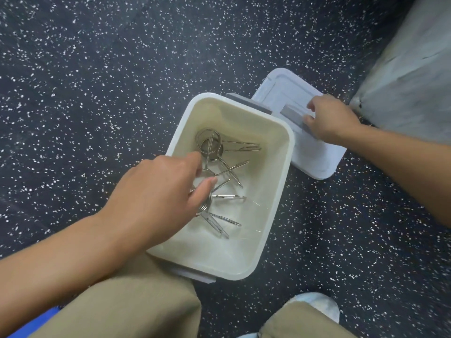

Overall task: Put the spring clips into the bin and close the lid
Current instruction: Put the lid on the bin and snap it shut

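head view: clips nearly all in, lid still off

left hand point(158, 191) reaches over the near-left rim of the bin point(273, 206), fingers curled down around the coiled ring of a spring clip point(207, 203); it looks to be holding that clip low inside the bin, though whether the grip is firm or just letting go cannot be told. right hand point(329, 119) lies on the lid point(314, 157), fingers bent over the grey latch piece point(291, 115) on its top, gripping or about to grip it.

spring clips point(219, 152) lie loose on the bin floor, several of them, their ringed ends toward the left wall and their legs fanned to the right. no clip shows on the speckled floor point(97, 81) around the bin, so the loading part seems all but finished, with the one under the left hand as the last.

lid rests flat on the floor just beside the bin's far-right corner, touching or nearly touching its rim. what is left, by this reading: release the clip, clear the left hand, lift the lid over and press it shut. the bin stands on the floor against a trouser knee point(136, 301).
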